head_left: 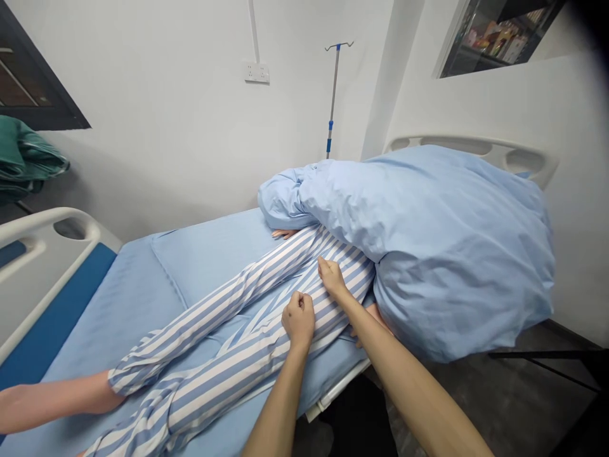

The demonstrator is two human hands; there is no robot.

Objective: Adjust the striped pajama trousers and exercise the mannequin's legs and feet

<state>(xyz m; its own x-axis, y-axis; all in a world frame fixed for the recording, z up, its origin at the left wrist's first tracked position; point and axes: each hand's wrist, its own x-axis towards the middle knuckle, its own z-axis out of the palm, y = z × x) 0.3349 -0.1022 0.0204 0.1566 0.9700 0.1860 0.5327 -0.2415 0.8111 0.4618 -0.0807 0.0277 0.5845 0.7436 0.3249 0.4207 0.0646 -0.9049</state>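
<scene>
The left hand point(299, 319) and right hand point(332, 277) curl into fists, near but apart, at the trousers point(252, 355), which stretch from centre toward 8 o'clock; any pinched cloth I cannot tell. The quilt point(438, 241) bulges at 3 o'clock.

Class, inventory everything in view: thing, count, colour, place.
Bed: one, off-white and blue, across the view
Sheet: one, light blue, on the bed
Quilt: one, light blue, heaped right
Lying figure: one, partly covered, on the bed
Trousers: one pair, blue-and-white, on the figure
Pole: one, silver and blue, behind the bed
Socket plate: one, white, on the wall
Windows: two, dark-framed, upper left and right
Cloth: one bundle, green, left edge
Frame: one, black, lower right
Left hand: one, bare, closed, over the trousers
Right hand: one, bare, closed, nearer the quilt
</scene>
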